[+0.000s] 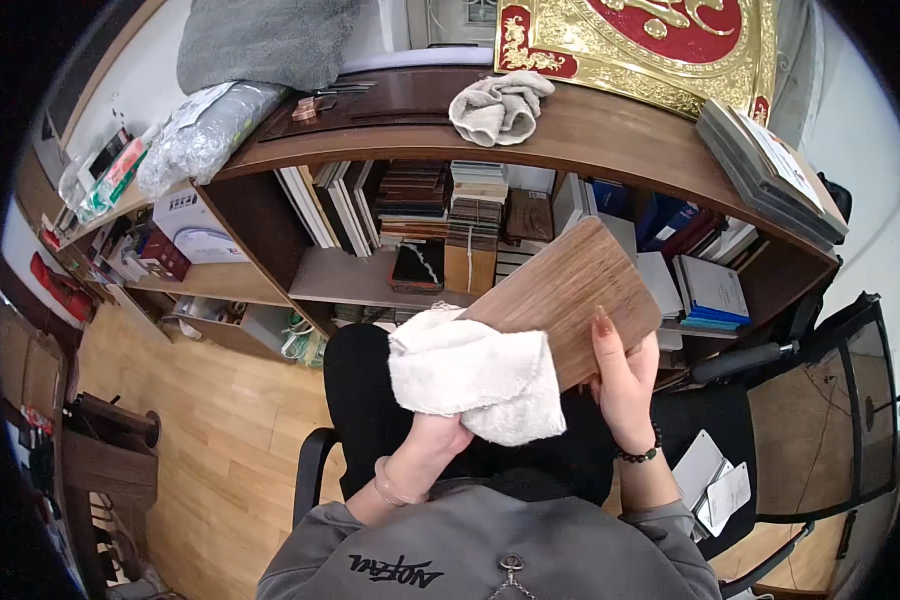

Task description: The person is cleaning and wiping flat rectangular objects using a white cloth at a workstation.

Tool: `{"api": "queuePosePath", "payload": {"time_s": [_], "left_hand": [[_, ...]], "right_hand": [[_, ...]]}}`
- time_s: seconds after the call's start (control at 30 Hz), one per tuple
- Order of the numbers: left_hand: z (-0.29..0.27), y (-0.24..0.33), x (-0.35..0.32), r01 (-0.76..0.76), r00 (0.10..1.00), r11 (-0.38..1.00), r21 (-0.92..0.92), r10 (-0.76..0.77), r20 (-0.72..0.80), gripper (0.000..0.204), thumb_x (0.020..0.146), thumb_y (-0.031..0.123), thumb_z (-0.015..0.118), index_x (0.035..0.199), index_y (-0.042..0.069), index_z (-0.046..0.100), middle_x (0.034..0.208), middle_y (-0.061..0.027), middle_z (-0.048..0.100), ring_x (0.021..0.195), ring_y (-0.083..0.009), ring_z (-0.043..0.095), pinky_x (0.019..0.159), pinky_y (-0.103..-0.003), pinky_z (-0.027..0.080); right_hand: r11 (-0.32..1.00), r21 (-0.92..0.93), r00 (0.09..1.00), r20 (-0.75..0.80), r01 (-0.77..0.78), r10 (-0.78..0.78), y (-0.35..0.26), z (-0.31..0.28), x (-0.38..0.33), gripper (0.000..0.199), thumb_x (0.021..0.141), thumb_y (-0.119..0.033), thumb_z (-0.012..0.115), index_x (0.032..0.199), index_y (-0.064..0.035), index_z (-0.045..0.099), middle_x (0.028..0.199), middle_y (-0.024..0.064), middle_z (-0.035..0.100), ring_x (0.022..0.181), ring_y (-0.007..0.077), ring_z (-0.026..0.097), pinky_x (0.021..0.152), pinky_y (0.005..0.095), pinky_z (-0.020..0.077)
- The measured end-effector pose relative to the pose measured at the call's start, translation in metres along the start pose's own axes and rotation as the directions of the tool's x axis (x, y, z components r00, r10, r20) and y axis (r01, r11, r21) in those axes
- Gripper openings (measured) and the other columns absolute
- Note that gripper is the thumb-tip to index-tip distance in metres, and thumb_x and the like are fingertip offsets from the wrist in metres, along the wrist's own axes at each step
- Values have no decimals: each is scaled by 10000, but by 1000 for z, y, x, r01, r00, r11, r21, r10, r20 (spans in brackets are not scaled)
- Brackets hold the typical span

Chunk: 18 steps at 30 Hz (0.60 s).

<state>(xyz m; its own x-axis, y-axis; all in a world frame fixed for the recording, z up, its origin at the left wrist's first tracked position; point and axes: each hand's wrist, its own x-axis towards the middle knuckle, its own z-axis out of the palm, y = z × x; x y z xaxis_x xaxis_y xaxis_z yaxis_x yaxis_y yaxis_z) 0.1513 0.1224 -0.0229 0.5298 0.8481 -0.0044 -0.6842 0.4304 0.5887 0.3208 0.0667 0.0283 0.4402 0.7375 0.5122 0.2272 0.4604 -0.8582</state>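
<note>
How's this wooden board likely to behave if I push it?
The wooden board is probably stiff: it shows no sag in the right hand. Its smooth-looking face might slip, and its flat shape seems unlikely to roll.

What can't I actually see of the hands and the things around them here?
All in the head view:
Left hand: fingers mostly hidden by the white cloth.
Right hand: fingers other than the thumb mostly hidden behind the wooden board.
Wooden board: its left end, covered by the white cloth.
Gold-and-red panel: top cut off by the picture's upper edge.
</note>
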Motion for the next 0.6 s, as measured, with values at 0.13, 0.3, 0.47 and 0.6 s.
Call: {"api": "queuePosePath", "payload": {"time_s": [0.13, 0.3, 0.47, 0.6], "left_hand": [[-22, 9, -1, -37, 998, 999, -22, 38, 49, 381, 875, 173, 557, 1214, 54, 430, 1164, -104, 525, 1038, -212, 557, 890, -379, 479], [-26, 7, 2, 28, 992, 995, 92, -39, 117, 395, 845, 120, 593, 1199, 35, 440, 1130, -117, 542, 1029, -202, 559, 869, -360, 493], [-27, 5, -6, -36, 994, 937, 347, -3, 112, 401, 835, 69, 598, 1201, 26, 439, 1113, -110, 550, 1001, -179, 562, 860, -327, 492], [-31, 2, -7, -172, 946, 883, 436, 25, 323, 434, 813, 44, 621, 1206, 24, 438, 1110, -95, 545, 977, -159, 556, 845, -306, 486]], "right_hand": [[954, 144, 963, -26, -263, 270, -24, -14, 5, 398, 881, -203, 556, 1167, 42, 424, 885, 42, 587, 691, 77, 560, 584, 198, 448], [961, 24, 900, 357, -276, 249, -31, -12, 11, 345, 869, -182, 560, 1121, 39, 477, 869, 20, 597, 705, 66, 557, 591, 200, 439], [995, 32, 962, 260, -94, 83, -28, -8, 5, 321, 865, -169, 561, 1105, 37, 505, 926, 47, 605, 782, 76, 555, 662, 220, 441], [991, 99, 995, 63, -88, 82, -19, -15, 8, 310, 865, -159, 563, 1104, 34, 514, 999, 61, 592, 875, 89, 538, 752, 242, 427]]}}
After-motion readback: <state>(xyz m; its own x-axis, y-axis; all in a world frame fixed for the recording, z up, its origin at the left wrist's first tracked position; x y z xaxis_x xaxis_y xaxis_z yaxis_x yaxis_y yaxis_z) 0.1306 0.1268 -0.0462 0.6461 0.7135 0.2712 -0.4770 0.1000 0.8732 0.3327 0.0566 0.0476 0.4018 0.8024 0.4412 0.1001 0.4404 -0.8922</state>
